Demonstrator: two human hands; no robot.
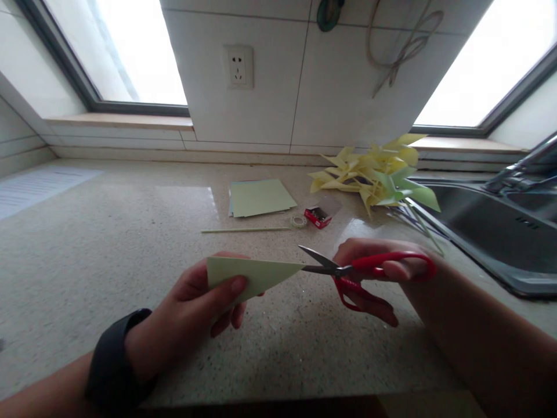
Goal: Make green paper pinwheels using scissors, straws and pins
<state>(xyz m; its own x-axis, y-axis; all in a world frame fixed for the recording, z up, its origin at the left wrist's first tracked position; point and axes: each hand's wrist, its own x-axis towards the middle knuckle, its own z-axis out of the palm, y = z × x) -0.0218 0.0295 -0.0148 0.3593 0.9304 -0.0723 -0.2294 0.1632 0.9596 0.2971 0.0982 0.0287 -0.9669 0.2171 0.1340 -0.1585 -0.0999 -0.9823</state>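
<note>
While the paper is held above the table (130,244), observe:
Left hand (191,307): pinches the folded green paper (252,274) at its wide end, tip pointing right.
Right hand (383,278): fingers through the red scissors (348,270), blades parted at the paper's tip.
Technique: keep the fold taut; cut along the centre line, stopping short of the pinching fingers.

A home kitchen: a speckled stone worktop (130,244) runs under the fingers (235,285), a steel sink (487,232) with a tap (522,165) lies to their right, and beyond them a tiled wall (270,98) carries a socket (238,67) between two windows (130,52).
</note>
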